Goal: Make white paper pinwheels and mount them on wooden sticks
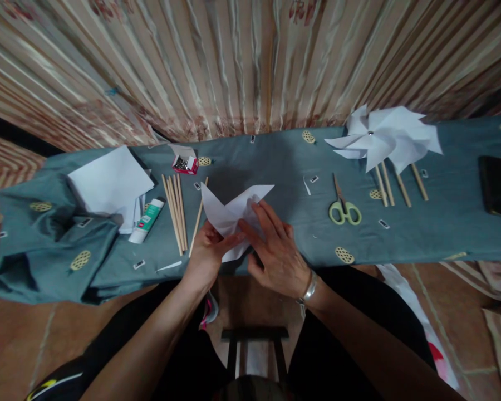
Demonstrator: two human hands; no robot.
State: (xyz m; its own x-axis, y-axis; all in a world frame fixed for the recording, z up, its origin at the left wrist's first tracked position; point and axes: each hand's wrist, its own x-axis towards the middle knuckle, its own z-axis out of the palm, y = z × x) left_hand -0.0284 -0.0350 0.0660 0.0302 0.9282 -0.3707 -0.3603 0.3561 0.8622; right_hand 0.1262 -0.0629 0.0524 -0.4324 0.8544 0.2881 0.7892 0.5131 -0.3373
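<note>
A white paper pinwheel (223,214), its points partly folded in, is held above the front of the cloth. My left hand (206,253) grips its lower left side, with the thumb pressed on the paper. Across the right side lies my right hand (275,250), fingers on the folded paper and index finger near the centre. Just left of the paper a single wooden stick (198,217) rests on the cloth. Several more wooden sticks (176,214) lie side by side further left. My fingers hide part of the paper's middle.
On the left are white paper sheets (108,175), a glue tube (147,221) and an opened red box of small metal pieces (185,161). Green-handled scissors (344,209) lie to the right, before finished pinwheels (384,136). A dark object (499,186) sits at the far right.
</note>
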